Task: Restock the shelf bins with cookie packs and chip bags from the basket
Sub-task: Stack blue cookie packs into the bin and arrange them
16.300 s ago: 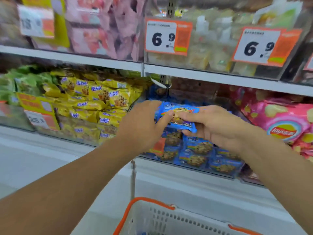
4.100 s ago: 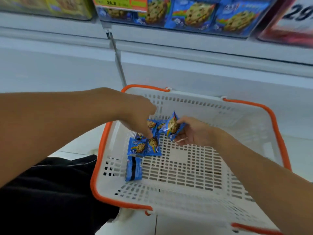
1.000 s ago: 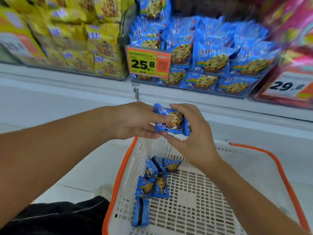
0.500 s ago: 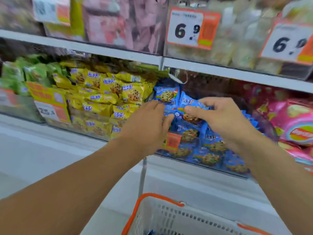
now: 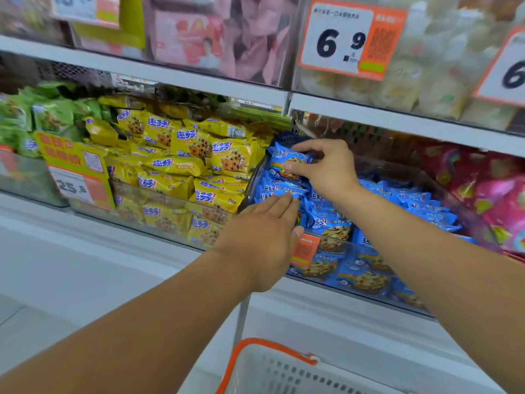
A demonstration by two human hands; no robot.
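Right hand [image 5: 326,169] pinching a blue pack [image 5: 287,163] between thumb and curled fingers, at the top left corner of the blue bin [image 5: 468,214]. Left hand [image 5: 264,240] flat, fingers straight, fingertips [image 5: 287,199] touching the blue packs just below, gripping nothing.

For a clean placement: lay the held pack flat on the heap, printed face outward like its neighbours, then release only once seated. Keep it to the right of the clear divider, away from the yellow packs [image 5: 193,166] just beside. Press lightly with the left palm so the heap does not slide over the low front wall; probably loose and slippery film, so no shoving. Then back down to the basket [image 5: 272,354] for more.

Counts, as far as visible:
- Hands: two, both at the blue bin.
- Held packs: one.
- Blue packs in the bin: well over a dozen, heaped and overlapping, no exact count possible.
- Yellow packs: likewise over a dozen, piled high.
- Green packs [image 5: 48,115]: several at far left, blurred.
- Pink chip bags [image 5: 491,194]: at least two at far right, partly cut off.
- Price tags [image 5: 341,41]: two reading 6.9 on the upper shelf, though the right one is cut off, one reading 25.8 on the yellow bin, one orange tag on the blue bin hidden partly behind the left hand.
- Baskets: one, only the rim showing at the bottom edge, contents out of view.
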